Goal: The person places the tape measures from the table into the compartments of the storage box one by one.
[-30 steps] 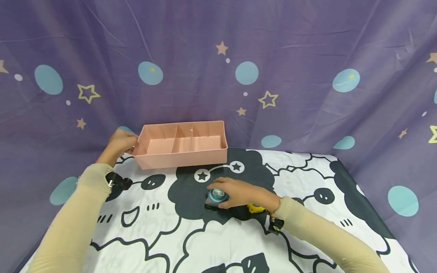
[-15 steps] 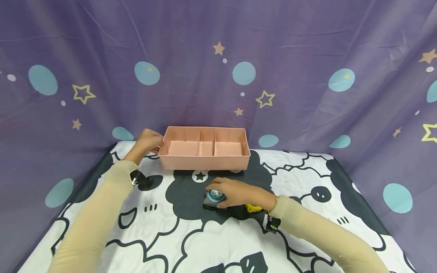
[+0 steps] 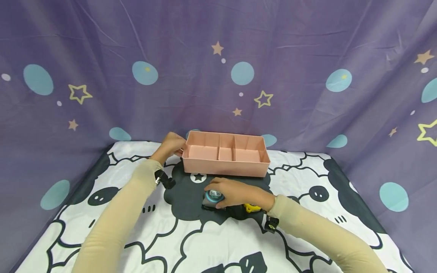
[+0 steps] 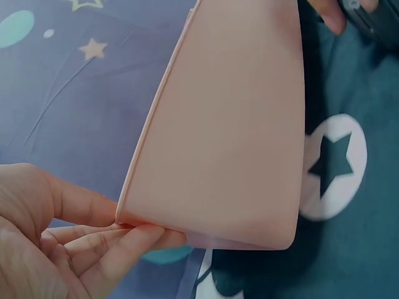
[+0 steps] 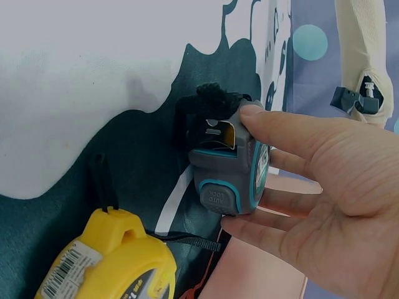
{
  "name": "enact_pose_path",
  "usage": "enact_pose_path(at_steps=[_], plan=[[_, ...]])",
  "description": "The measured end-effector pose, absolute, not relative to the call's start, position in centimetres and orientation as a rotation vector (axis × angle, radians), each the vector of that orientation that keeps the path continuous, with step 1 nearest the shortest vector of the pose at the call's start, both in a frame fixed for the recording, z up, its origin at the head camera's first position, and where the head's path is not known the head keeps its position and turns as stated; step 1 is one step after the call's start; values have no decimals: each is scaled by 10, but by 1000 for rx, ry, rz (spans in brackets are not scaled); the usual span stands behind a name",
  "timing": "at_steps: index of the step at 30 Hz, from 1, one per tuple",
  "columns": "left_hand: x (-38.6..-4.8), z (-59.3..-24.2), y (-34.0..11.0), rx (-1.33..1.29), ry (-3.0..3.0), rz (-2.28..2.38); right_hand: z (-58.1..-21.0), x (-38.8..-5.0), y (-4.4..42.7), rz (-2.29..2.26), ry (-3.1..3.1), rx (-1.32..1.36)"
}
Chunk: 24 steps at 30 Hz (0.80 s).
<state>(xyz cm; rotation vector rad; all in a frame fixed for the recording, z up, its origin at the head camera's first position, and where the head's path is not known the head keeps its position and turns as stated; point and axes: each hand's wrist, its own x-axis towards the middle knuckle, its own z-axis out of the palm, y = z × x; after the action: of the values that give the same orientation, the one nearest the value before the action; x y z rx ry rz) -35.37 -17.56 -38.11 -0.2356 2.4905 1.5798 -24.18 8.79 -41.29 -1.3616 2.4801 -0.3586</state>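
A pink divided box (image 3: 225, 167) stands near the back of the cloth, its long side toward me. My left hand (image 3: 172, 144) pinches its left end; in the left wrist view the thumb and fingers of that hand (image 4: 81, 237) close on the rim at a corner of the box (image 4: 218, 124). In front of the box my right hand (image 3: 235, 192) grips a grey and blue tape measure (image 3: 213, 197). The right wrist view has the hand (image 5: 324, 187) with thumb and fingers around the tape measure (image 5: 224, 168). A yellow tape measure (image 5: 118, 261) lies beside it, partly under my right wrist in the head view.
A white cloth with black cartoon shapes (image 3: 218, 242) covers the table. Behind the box hangs a purple curtain (image 3: 191, 98) with stars and blue dots. Black straps lie beside the tape measures in the right wrist view.
The pink box has moved right along the back of the cloth with my left hand at its end, and its angle has turned slightly. My right hand keeps its hold on the grey tape measure.
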Motion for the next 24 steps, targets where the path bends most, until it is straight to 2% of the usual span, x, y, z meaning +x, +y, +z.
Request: enact_pose_path(at_steps=[14,24], plan=[[-357,-401,-136,-223,2401,1766,-415,-241,85,-359,2484,-1356],[-356,-408,-130,-159,2377,1751,-413,-241,83,-322,2478,-1334]])
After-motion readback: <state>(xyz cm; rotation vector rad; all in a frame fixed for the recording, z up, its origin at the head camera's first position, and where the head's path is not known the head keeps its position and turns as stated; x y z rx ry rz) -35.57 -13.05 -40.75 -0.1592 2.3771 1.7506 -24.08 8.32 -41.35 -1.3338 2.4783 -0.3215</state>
